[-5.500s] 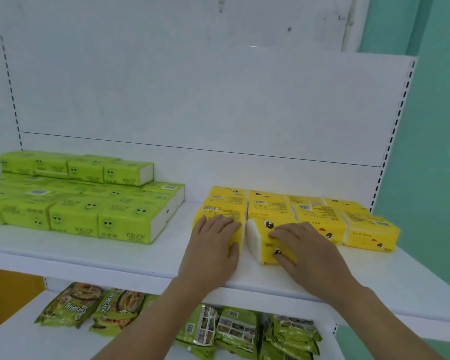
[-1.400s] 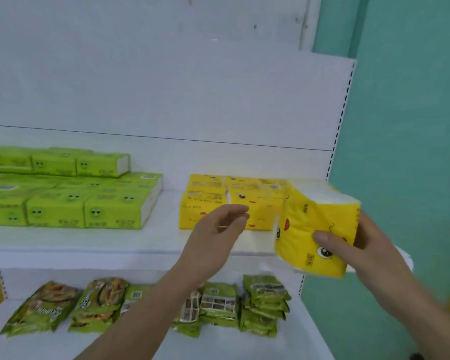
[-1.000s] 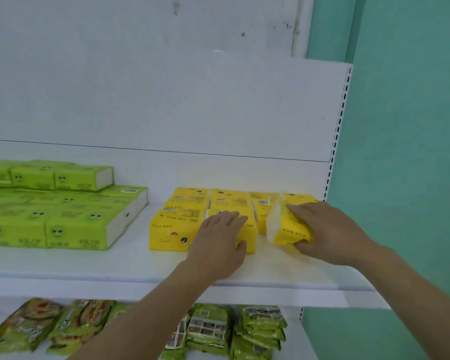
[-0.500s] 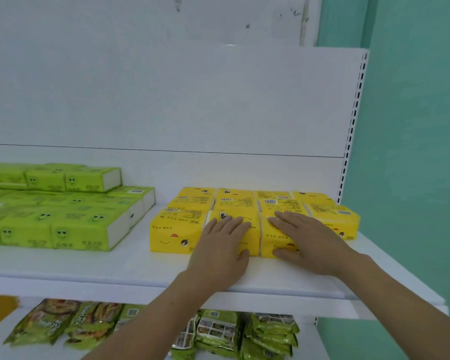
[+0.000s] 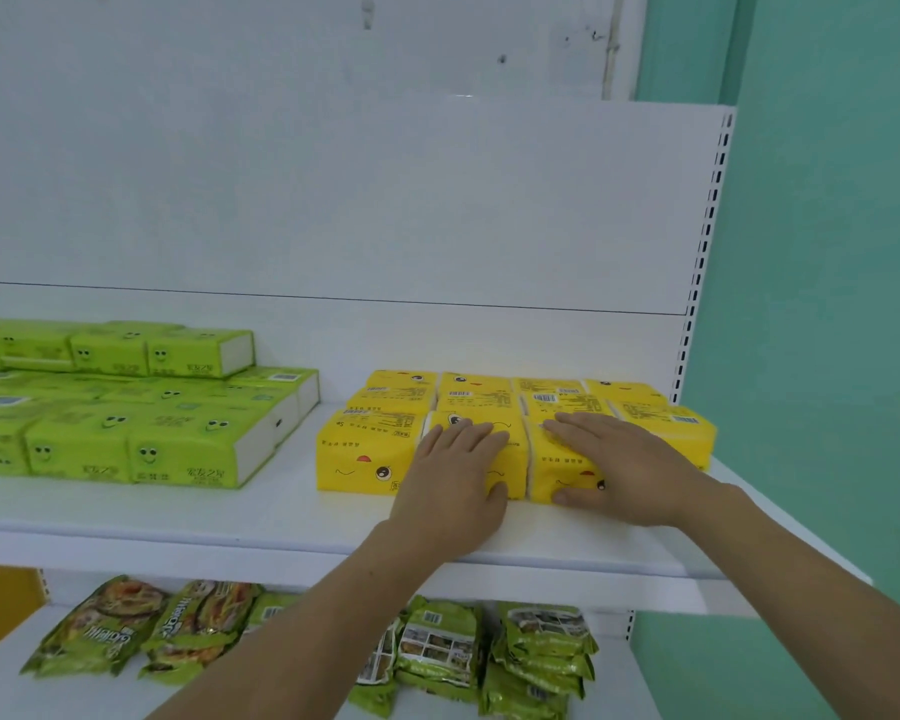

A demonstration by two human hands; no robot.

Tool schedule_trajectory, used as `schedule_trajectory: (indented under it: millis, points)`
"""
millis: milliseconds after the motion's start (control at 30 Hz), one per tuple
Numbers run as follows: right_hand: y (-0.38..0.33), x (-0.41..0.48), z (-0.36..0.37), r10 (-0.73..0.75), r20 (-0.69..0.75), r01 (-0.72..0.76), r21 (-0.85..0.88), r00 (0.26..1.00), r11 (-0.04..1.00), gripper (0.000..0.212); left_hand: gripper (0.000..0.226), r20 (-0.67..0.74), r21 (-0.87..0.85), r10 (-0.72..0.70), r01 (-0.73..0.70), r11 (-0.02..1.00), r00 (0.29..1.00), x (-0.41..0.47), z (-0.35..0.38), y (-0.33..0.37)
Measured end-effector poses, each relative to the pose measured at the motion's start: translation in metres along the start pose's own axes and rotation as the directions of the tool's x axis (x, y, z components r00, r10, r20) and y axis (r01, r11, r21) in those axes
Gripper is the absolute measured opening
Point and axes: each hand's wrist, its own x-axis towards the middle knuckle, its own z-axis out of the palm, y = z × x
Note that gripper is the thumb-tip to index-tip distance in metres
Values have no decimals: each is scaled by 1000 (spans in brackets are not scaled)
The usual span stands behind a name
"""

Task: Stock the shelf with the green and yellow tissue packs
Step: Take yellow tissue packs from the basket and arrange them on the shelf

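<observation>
The shelf [image 5: 281,517] holds green packs [image 5: 126,439] at left and yellow packs [image 5: 365,452] at centre, all with printed faces. Left hand [image 5: 453,491] and right hand [image 5: 630,470] press flat, fingers straight, on the front yellow packs.

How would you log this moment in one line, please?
left hand: flat on second front yellow pack | right hand: flat on third front yellow pack | green packs: stacked at shelf left
</observation>
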Motion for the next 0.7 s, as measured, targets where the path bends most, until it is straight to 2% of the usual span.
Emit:
schedule_trajectory:
  millis: [100, 200, 267, 333, 433, 533, 600, 700]
  points:
    - [-27, -12, -3, 37, -218, -11, 116, 975, 993, 68, 55, -124, -137, -1, -16, 990, 992, -17, -11, -5]
    - [-82, -28, 1, 99, -481, 135, 428, 871, 894, 42, 42, -218, -376, -82, -7, 926, 972, -48, -27, -13]
    - [-130, -40, 6, 152, -516, 224, 594, 843, 773, 33, 33, -209, -569, -200, 47, 821, 957, -78, -41, -22]
    - [-177, -50, 14, 154, -495, 277, 687, 855, 672, 31, 28, -164, -701, -310, 110, 704, 937, -114, -55, -36]
    - [-239, -60, 39, 89, -400, 285, 777, 912, 562, 27, 27, -79, -796, -430, 202, 571, 900, -176, -62, -65]
    - [-296, -67, 82, 7, -177, 155, 878, 984, 452, 25, 24, 54, -833, -558, 345, 432, 828, -245, -50, -100]
    - [-330, -73, 123, -62, 6, 20, 911, 998, 413, 26, 22, 192, -833, -645, 470, 291, 740, -293, -32, -122]
    - [-376, -83, 193, -139, 275, -192, 883, 951, 427, 29, 20, 352, -800, -754, 597, 66, 555, -367, 5, -151]
